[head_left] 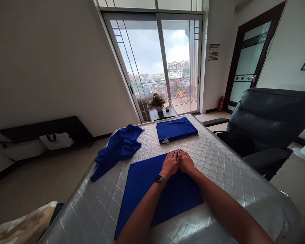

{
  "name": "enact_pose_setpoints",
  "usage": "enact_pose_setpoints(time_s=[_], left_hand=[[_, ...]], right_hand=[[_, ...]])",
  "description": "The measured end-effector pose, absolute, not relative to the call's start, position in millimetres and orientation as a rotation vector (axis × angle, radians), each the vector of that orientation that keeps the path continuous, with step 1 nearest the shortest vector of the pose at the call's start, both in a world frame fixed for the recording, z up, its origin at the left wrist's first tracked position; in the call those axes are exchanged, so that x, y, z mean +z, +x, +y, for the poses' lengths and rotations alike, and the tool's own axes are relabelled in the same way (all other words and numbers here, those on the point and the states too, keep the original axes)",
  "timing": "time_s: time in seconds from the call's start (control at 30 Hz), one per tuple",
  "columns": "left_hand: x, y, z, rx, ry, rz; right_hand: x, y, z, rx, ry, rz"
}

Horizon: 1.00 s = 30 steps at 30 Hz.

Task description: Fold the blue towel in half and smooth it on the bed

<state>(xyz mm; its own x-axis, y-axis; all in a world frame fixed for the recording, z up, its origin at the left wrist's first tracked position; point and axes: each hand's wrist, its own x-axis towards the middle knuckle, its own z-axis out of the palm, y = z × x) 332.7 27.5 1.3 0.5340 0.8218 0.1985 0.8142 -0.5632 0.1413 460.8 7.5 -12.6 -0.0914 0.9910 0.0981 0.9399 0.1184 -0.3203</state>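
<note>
A blue cloth [142,183], folded flat into a rough square, lies on the quilted plastic-covered mattress [218,159] in front of me. Both palms press down side by side on its far edge. My left hand [170,163], with a watch at the wrist, lies flat with fingers together and stretched out. My right hand [186,161] lies flat beside it, touching it. Farther away sits a neatly folded blue cloth [176,128]. A crumpled blue cloth [118,147] hangs over the mattress's left edge.
A black leather armchair [266,122] stands close to the right of the mattress. A small dark table with a potted plant [157,101] stands at the sliding glass balcony door. A white bag [57,140] lies on a low shelf at the left wall. A pillow [20,225] shows bottom left.
</note>
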Motion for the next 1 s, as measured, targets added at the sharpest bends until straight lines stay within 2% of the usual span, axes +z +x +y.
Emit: enact_pose_setpoints(time_s=[0.23, 0.63, 1.0], left_hand=[[-10, 302, 27, 0.316, 2.680, 1.644], [-21, 123, 20, 0.330, 2.393, 2.021], [-19, 122, 11, 0.373, 2.326, 2.085]], right_hand=[[-9, 458, 7, 0.265, -1.923, -2.073], [-6, 459, 5, 0.287, -1.976, -2.100], [-12, 463, 7, 0.230, -2.012, -2.136]])
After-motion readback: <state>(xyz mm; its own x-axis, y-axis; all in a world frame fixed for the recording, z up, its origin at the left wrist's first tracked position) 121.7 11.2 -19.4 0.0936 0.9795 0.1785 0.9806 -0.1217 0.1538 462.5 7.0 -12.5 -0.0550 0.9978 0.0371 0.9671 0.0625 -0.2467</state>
